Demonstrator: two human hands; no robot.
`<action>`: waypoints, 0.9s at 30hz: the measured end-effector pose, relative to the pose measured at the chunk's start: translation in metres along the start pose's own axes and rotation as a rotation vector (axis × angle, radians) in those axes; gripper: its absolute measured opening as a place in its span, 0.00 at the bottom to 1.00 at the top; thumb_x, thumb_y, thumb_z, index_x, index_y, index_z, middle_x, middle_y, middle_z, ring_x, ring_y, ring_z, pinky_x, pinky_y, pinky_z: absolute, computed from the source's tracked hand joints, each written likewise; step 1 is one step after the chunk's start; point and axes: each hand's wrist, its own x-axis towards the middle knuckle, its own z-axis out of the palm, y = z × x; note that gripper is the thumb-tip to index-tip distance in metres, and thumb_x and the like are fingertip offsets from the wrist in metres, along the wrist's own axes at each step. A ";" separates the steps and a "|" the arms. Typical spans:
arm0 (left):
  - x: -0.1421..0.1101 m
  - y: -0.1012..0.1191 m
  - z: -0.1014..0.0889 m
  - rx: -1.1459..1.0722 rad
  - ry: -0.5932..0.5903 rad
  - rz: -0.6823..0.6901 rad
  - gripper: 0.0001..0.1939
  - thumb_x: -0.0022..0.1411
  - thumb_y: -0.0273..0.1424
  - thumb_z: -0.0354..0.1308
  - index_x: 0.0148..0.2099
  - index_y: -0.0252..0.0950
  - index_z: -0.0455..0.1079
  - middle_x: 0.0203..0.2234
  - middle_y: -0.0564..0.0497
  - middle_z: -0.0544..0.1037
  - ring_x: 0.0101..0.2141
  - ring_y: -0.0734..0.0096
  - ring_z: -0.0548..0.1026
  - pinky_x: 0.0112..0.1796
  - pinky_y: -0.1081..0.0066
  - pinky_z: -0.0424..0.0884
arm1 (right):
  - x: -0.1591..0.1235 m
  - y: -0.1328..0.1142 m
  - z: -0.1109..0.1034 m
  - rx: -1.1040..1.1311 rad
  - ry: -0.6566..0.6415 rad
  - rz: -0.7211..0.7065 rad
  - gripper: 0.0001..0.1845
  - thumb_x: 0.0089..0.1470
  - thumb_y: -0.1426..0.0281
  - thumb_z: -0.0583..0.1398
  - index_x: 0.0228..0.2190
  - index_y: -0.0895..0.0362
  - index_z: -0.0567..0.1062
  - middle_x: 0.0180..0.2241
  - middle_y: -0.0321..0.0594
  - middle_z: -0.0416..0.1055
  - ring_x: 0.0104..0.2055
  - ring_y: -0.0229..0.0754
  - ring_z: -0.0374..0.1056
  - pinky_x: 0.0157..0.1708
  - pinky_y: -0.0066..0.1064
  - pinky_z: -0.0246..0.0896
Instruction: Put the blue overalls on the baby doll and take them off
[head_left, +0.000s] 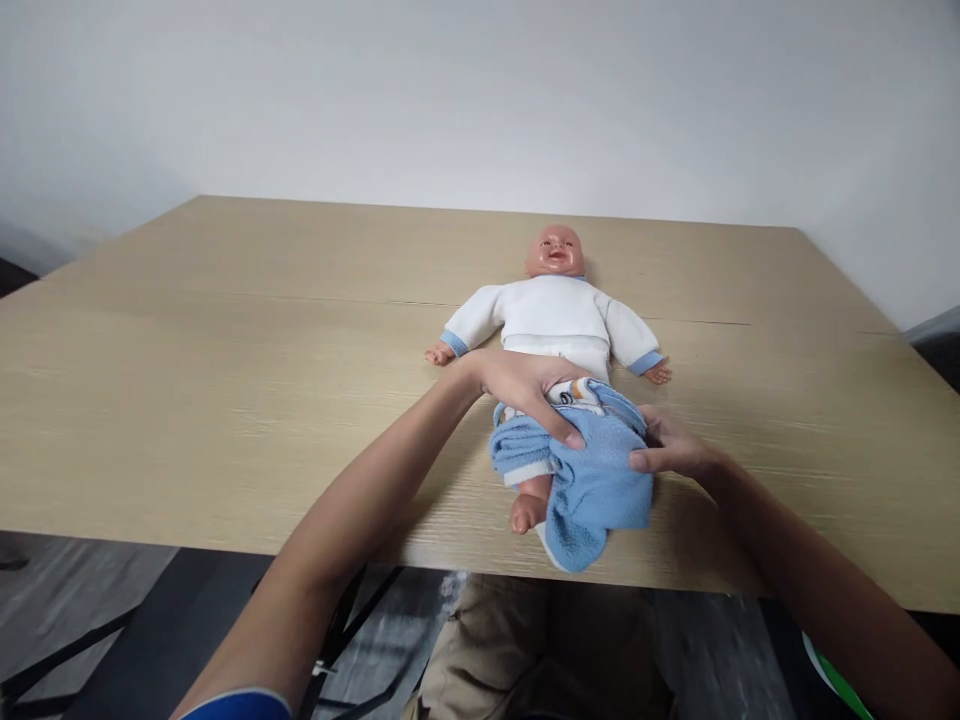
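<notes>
**Two hands on one pair of blue pants, one doll, near side of worktop**

Count: one doll (555, 310), one pair of blue pants (604, 455), one white top (555, 312) with two blue cuffs. Two doll hands showing, one doll foot (529, 511); the other foot is hidden by cloth. Doll lies face up, head at the far side, legs at the near side. Pants are around its lower body, bunched on the left leg, looser on the right; printed patch at the waist.

Edges/room: lowest fold of the pants sits just beside the near edge of the worktop (225, 380). Doll's head is near the far edge, wall (480, 110) beyond. Widest stretch of surface is left of the doll, a narrower one right.

Pose: left hand (532, 395) comes in from the near left, bent at the wrist, across the doll's waist. Left grip grasps the waist of the pants, thumb on the front, fingers partly hidden. Right hand (673, 448) comes in from the near right, lower. Right grip grasps the pants' right side, thumb on top, fingertips partly out of view behind cloth. Both forearms slant inward over the near edge.
</notes>
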 end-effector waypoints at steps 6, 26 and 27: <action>0.008 -0.004 0.000 -0.008 -0.091 -0.065 0.18 0.53 0.37 0.84 0.44 0.36 0.88 0.42 0.49 0.91 0.45 0.50 0.89 0.52 0.61 0.87 | 0.001 0.003 0.005 0.169 0.319 0.014 0.34 0.45 0.41 0.81 0.41 0.52 0.83 0.31 0.33 0.75 0.29 0.38 0.68 0.31 0.28 0.66; 0.003 -0.010 -0.004 -0.038 -0.113 -0.038 0.16 0.60 0.40 0.82 0.43 0.36 0.87 0.37 0.50 0.89 0.42 0.56 0.87 0.47 0.67 0.86 | -0.009 -0.011 0.005 -0.023 -0.010 0.049 0.30 0.50 0.43 0.80 0.33 0.55 0.80 0.29 0.33 0.70 0.30 0.37 0.63 0.29 0.28 0.61; 0.003 -0.010 -0.003 -0.023 -0.143 -0.048 0.15 0.61 0.39 0.82 0.43 0.36 0.87 0.37 0.50 0.89 0.42 0.57 0.86 0.45 0.68 0.86 | -0.009 -0.009 0.003 0.012 0.062 0.031 0.31 0.49 0.42 0.80 0.33 0.54 0.80 0.30 0.34 0.71 0.30 0.38 0.64 0.30 0.28 0.62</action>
